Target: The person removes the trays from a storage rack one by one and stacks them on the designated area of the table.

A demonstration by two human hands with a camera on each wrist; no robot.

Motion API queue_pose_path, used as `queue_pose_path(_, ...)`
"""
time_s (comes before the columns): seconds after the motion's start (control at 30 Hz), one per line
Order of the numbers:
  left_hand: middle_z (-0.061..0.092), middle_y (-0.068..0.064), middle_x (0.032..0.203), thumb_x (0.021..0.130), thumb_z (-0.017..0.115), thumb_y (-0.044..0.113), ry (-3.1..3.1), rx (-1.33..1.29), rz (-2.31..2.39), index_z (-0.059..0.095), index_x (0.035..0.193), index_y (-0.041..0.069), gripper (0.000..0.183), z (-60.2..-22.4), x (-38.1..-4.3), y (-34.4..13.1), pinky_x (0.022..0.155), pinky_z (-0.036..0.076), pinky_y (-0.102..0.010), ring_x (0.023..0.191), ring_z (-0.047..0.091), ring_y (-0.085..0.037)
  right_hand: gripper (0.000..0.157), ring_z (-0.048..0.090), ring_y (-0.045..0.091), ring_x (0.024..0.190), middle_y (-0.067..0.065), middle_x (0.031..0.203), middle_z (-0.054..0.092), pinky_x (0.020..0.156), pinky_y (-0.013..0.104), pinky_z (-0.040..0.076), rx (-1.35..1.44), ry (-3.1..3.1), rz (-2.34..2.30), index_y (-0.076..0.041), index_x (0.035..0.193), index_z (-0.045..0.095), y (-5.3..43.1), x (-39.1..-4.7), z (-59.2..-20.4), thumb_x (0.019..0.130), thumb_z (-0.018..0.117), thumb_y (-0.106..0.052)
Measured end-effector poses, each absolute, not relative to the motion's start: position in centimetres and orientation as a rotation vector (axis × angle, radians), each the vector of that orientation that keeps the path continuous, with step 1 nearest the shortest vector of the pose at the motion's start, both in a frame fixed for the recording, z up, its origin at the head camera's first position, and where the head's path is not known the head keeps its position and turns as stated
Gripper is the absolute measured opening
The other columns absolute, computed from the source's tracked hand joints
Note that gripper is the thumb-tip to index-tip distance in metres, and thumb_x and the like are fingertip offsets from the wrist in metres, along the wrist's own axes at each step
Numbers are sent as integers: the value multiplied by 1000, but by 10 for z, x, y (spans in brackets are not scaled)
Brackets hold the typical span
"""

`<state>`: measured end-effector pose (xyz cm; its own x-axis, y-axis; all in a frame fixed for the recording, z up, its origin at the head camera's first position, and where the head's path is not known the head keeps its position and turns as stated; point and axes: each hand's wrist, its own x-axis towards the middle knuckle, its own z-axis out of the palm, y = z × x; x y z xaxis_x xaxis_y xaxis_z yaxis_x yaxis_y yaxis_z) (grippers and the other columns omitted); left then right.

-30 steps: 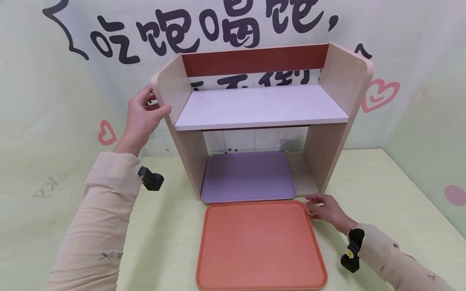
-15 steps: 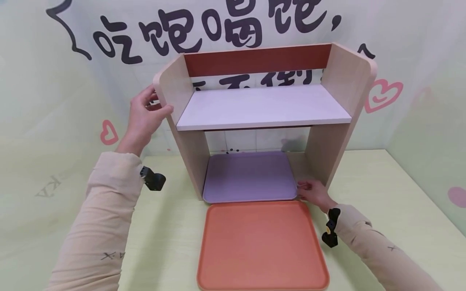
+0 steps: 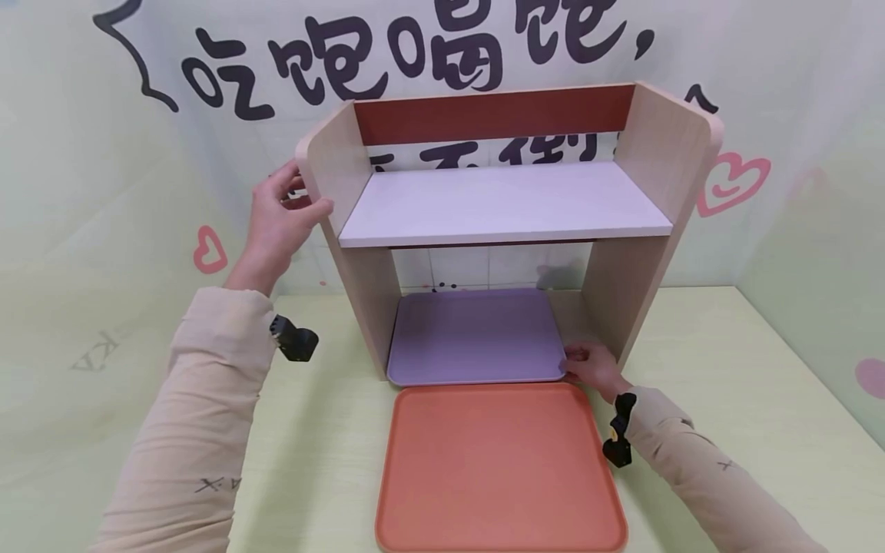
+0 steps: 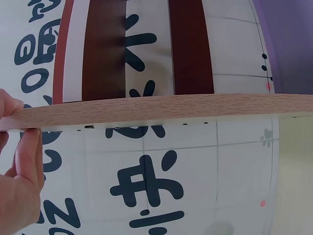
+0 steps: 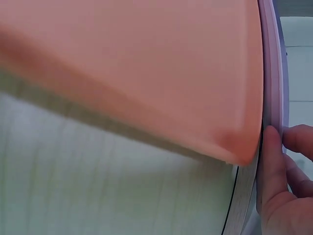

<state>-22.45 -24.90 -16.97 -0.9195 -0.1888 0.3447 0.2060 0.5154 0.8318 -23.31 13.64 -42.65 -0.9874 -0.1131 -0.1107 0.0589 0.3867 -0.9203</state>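
Observation:
My left hand [image 3: 276, 219] grips the left side panel [image 3: 336, 165] of a wooden desk shelf, thumb in front and fingers behind. In the left wrist view the panel's edge [image 4: 161, 106] runs between thumb and fingers. A purple tray [image 3: 477, 338] lies flat on the shelf's bottom board, close to the left panel. At its front right corner my right hand [image 3: 593, 370] pinches the rim, and the right wrist view has the tray's edge [image 5: 274, 73] between thumb and fingers. An orange tray [image 3: 501, 468] lies on the table just in front of the purple one.
The shelf has a white middle board [image 3: 505, 203] above the purple tray and a red-brown back strip [image 3: 498, 115]. Its right side panel [image 3: 625, 299] stands close beside my right hand. A printed cloth [image 3: 228, 153] hangs behind the pale table [image 3: 733, 369].
My right hand has moved left and inward from beside the orange tray's far corner to the purple tray's front right corner, taking hold of its rim. The left hand keeps its grip.

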Motion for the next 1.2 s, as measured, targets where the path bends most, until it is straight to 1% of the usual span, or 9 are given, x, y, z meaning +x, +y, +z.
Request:
queue_pose_path(0.2,46,-6,123,82,61,24,-2372,-6,-1377,41,132,28,55,-170,-225,-249,87,44,-32,102,48,-21,34,61,17,69,23,92,57,66,31,52,0,2440,-1709,17,110,48,136,-233,-429,81,57,1)
queue_pose_path(0.37,46,-5,123,82,61,23,-2369,-5,-1383,41,132,28,54,-169,-225,-248,87,44,-32,103,48,-22,31,56,14,68,16,85,58,62,24,50,-52,2498,-1681,14,107,53,138,-227,-427,80,59,-2)
queue_pose_path(0.47,46,-5,123,82,61,22,-2365,-16,-1384,42,132,28,54,-169,-225,-248,87,44,-32,102,48,-22,30,54,14,69,15,82,60,60,21,48,-102,2531,-1669,14,104,56,138,-221,-426,79,60,-2)
queue_pose_path(0.63,46,-5,123,82,61,22,-2360,-27,-1383,41,132,28,55,-170,-226,-249,87,44,-32,102,48,-22,33,60,16,70,19,84,63,64,25,51,-89,2480,-1701,16,106,54,139,-211,-425,80,60,-3)
queue_pose_path(0.8,46,-5,123,82,61,21,-2358,-31,-1385,41,132,28,55,-170,-226,-248,87,44,-32,103,48,-23,40,62,21,76,22,93,61,69,31,52,-8,2424,-1683,16,112,50,140,-199,-425,81,61,-7)
queue_pose_path(0.97,46,-5,123,82,61,21,-2355,-30,-1386,42,132,27,54,-171,-227,-247,87,44,-31,102,48,-22,43,62,20,76,23,98,58,69,30,52,34,2337,-1744,17,114,47,140,-188,-425,81,61,-7)
queue_pose_path(1.07,46,-5,123,82,60,22,-2360,-29,-1380,42,132,27,53,-170,-226,-248,87,44,-31,102,49,-21,41,63,21,76,23,98,59,68,30,52,52,2297,-1793,17,113,49,140,-182,-426,81,61,-5)
queue_pose_path(1.2,46,-5,123,82,60,23,-2367,-30,-1369,42,131,26,53,-171,-225,-248,88,43,-32,102,49,-21,38,63,21,75,19,92,61,69,31,51,93,2284,-1806,16,111,51,139,-172,-427,81,61,-5)
